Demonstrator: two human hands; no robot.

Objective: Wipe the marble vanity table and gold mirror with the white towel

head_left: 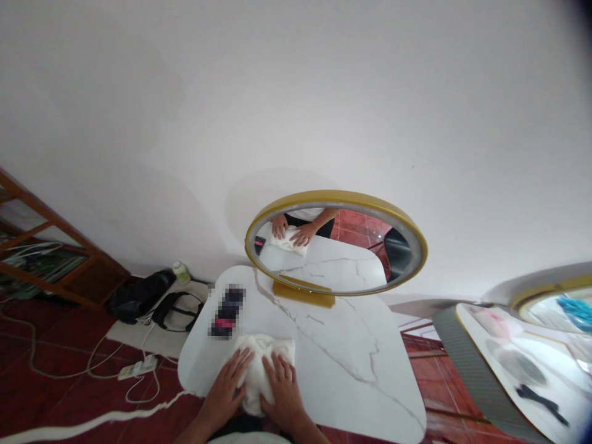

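A bunched white cloth point(255, 377) lies at the near left of a white marble-patterned table point(342, 370). My left hand point(226, 385) rests flat on the cloth's left part, fingers stretched out. On its right part, my right hand point(283, 385) presses with fingers spread. Neither hand grips the cloth. Just beyond it, a dark item with a pink patch point(226, 314) is blurred into blocks, so its kind cannot be made out. An oval mirror point(336, 200) with a gold rim stands at the table's back and reflects both hands on the cloth.
To the right stands a second table point(490, 357) with a dark object point(542, 404) and another gold-rimmed mirror point(555, 287). Left on the red tiled floor are a power strip point(139, 368), cables, a black bag point(139, 296) and a small bottle point(181, 272). A wooden shelf point(87, 277) stands beyond.
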